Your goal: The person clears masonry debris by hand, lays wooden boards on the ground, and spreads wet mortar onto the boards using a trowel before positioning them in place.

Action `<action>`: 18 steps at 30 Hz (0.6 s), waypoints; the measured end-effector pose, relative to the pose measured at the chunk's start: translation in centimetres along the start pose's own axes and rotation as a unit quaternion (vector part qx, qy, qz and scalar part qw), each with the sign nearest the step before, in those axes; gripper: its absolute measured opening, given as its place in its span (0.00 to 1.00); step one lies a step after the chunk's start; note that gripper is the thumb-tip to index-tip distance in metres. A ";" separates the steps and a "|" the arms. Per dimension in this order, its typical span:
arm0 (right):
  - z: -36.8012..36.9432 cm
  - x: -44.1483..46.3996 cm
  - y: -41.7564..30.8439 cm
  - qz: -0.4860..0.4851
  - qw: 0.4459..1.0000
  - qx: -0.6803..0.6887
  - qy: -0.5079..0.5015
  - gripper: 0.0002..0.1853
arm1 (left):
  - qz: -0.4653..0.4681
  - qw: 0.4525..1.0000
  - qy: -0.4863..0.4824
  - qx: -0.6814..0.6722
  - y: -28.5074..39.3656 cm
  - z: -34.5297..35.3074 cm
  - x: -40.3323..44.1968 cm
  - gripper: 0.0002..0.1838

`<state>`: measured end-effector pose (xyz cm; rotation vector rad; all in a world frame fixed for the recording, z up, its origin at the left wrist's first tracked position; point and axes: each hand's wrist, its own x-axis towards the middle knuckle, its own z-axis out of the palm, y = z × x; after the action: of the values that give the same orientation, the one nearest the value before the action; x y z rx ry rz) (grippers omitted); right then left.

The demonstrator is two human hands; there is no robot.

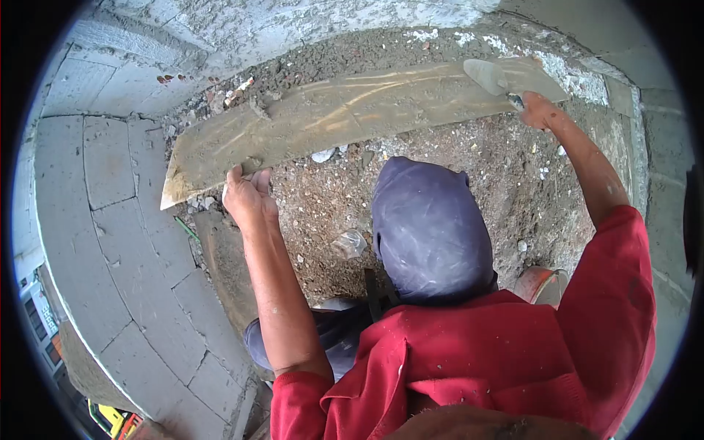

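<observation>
A long wooden board [345,110], smeared with grey mortar, lies across the ground at the foot of the plastered wall. My left hand [248,192] is closed on its near edge toward the left end, thumb and fingers pinching the rim. At the board's right end, my right hand [539,111] is wrapped around the handle of a pointed masonry trowel [485,76]. The trowel's blade points up and left over the board, its face coated with mortar. Whether the blade touches the wood, I cannot tell. A small lump of mortar [251,162] sits by my left fingers.
Below me is rough soil [315,213] with stones and a clear plastic piece [350,243]. My bent knee [433,227] rises in the middle. A bucket [539,284] stands by my right side. A block wall [139,235] curves along the left; another wall [669,176] borders the right.
</observation>
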<state>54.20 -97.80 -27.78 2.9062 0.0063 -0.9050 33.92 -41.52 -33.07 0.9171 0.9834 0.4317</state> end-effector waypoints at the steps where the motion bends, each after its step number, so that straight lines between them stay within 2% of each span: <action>1: -1.0 0.3 0.3 -0.014 0.996 0.002 -0.091 0.20 | -0.002 1.000 0.013 0.004 -0.5 0.2 -0.7 0.12; 3: 2.9 2.4 4.2 0.056 0.963 0.263 -0.019 0.16 | -0.026 0.999 0.024 -0.010 -1.7 -1.9 -0.8 0.11; 4: 4.2 3.6 5.1 0.093 0.916 0.389 0.021 0.14 | -0.016 1.000 0.019 -0.012 -1.7 -2.2 -0.9 0.11; 7: 3.8 1.5 -1.3 0.195 0.813 0.548 -0.023 0.14 | -0.006 1.000 0.013 -0.003 -2.5 -2.5 -2.4 0.11; 9: 4.9 0.5 -8.1 0.118 0.850 0.489 -0.157 0.15 | -0.010 1.000 0.021 0.007 -3.1 -2.7 -2.8 0.10; 10: 4.4 -0.8 -13.1 0.059 0.860 0.473 -0.183 0.15 | -0.017 0.999 0.026 0.014 -3.2 -2.6 -3.1 0.10; 13: 1.4 -2.3 -27.1 -0.066 0.850 0.416 -0.318 0.17 | -0.038 0.998 0.048 0.017 -3.3 -2.5 -3.7 0.11; 14: 0.8 -1.7 -31.4 -0.144 0.838 0.374 -0.369 0.16 | -0.043 0.998 0.049 0.020 -3.7 -2.9 -3.8 0.12; 15: 0.2 -1.7 -35.5 -0.221 0.816 0.321 -0.428 0.15 | -0.033 0.998 0.043 0.029 -4.1 -3.6 -4.0 0.16; 16: -0.1 -3.7 -39.3 -0.268 0.832 0.283 -0.394 0.17 | -0.038 0.999 0.030 0.022 -4.1 -3.8 -4.5 0.17; 17: -0.4 -5.2 -42.5 -0.475 0.850 0.096 -0.208 0.18 | -0.049 0.999 0.013 0.015 -3.9 -4.1 -5.1 0.18; 18: -0.9 -7.2 -44.5 -0.504 0.850 0.057 -0.142 0.19 | -0.065 0.998 0.000 0.008 -3.8 -4.1 -5.5 0.18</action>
<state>47.35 -53.25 -27.02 2.7071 1.6117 -1.4485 27.25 -45.53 -34.31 0.8616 1.0409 0.3148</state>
